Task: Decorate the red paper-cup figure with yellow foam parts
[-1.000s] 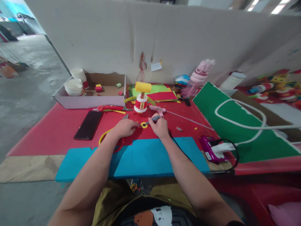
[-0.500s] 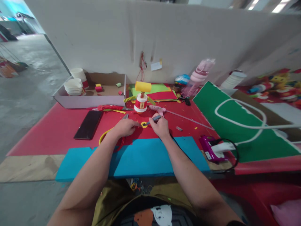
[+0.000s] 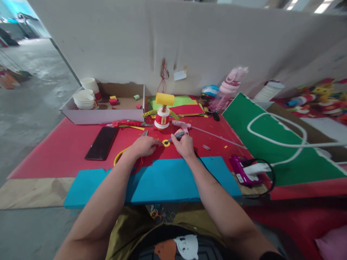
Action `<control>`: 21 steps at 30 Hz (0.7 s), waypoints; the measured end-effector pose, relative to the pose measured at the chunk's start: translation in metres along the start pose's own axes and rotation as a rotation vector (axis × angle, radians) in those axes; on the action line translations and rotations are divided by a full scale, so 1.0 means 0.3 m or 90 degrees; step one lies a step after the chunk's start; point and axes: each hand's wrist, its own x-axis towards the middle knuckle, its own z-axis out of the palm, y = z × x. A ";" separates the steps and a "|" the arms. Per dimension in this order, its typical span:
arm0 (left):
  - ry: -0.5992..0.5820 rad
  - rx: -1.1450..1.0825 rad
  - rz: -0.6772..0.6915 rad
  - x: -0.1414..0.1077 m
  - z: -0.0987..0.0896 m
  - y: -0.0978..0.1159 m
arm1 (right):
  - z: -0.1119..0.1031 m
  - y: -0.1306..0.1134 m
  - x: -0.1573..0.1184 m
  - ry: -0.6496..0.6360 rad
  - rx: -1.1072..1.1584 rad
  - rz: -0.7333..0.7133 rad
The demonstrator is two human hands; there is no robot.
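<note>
A small yellow paper disc (image 3: 166, 143) with a dark centre lies on the red table covering. My right hand (image 3: 184, 144) grips a grey marker (image 3: 177, 136), its tip at the disc. From the left, my left hand (image 3: 145, 146) reaches the disc's edge with its index finger stretched out and the other fingers curled; nothing shows in it. Under that hand are scissors with yellow and red handles (image 3: 118, 156), their blade tip poking out above it. Beyond the disc stands a paper-cup figure (image 3: 162, 119) with a yellow roll on top and springy paper arms.
A black phone (image 3: 102, 143) lies left, below an open box (image 3: 105, 117) with paper cups. A pink glue gun (image 3: 182, 126) lies behind my right hand. To the right are a purple power socket (image 3: 245, 173), white cable, green board (image 3: 260, 144) and pink bottle (image 3: 226, 88). Blue foam (image 3: 168, 180) lines the front edge.
The marker and my right hand have shifted very slightly at the disc. My left hand stays in place.
</note>
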 end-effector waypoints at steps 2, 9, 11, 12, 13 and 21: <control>0.000 0.002 0.001 0.000 0.000 0.000 | -0.001 0.000 -0.001 0.000 -0.001 -0.002; -0.004 0.002 0.000 0.002 0.004 -0.004 | -0.011 -0.005 -0.004 -0.003 -0.009 0.008; -0.004 0.003 -0.001 0.003 0.004 -0.004 | -0.014 -0.007 -0.005 -0.005 -0.006 0.009; -0.005 0.003 -0.003 0.002 0.004 -0.004 | -0.015 -0.008 -0.004 -0.007 -0.002 0.011; -0.004 0.003 -0.005 0.002 0.004 -0.004 | -0.017 -0.010 -0.004 -0.010 0.004 0.014; -0.002 -0.013 -0.013 0.003 0.005 -0.004 | -0.016 -0.012 0.000 0.030 0.037 0.014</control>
